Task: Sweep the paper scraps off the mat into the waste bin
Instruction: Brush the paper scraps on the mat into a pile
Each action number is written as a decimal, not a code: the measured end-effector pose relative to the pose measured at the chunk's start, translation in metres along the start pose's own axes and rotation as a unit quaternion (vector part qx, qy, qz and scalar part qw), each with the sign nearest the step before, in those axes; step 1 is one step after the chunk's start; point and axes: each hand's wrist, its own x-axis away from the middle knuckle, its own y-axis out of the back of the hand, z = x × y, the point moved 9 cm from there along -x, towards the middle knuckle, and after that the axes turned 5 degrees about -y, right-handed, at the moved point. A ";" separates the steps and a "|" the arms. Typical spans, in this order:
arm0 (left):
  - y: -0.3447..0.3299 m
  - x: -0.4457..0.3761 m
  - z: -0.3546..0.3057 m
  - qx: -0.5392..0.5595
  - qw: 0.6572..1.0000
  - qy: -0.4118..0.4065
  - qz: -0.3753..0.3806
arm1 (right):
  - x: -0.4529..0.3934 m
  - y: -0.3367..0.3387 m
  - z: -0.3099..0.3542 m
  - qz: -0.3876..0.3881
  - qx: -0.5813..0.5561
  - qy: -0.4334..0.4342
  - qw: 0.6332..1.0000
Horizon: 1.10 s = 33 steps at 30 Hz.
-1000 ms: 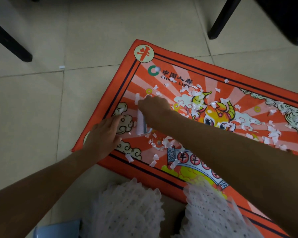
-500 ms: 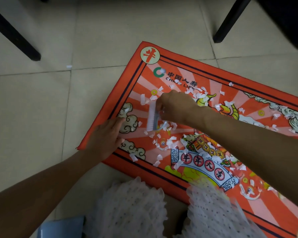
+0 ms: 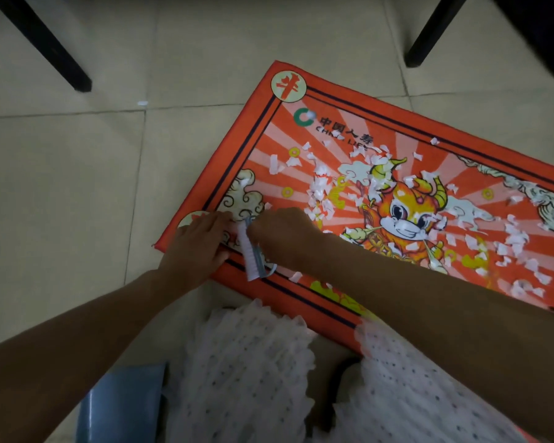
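An orange mat with a cartoon ox lies on the tiled floor, strewn with several white paper scraps. My right hand grips a small grey brush with white bristles at the mat's near left corner. My left hand presses flat on that corner, fingers straight, just left of the brush. A blue-grey bin or pan shows at the bottom left, partly cut off by my arm.
Two black furniture legs stand on the floor beyond the mat. A stray scrap lies on the tiles at the left. My white dotted skirt covers the mat's near edge.
My right hand has drawn the brush toward me, from the mat's middle-left down to its near left corner. My left hand stays on the corner.
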 end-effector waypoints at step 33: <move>-0.025 0.005 0.000 0.091 0.994 0.037 0.054 | -0.001 0.020 0.012 0.031 0.053 0.163 0.985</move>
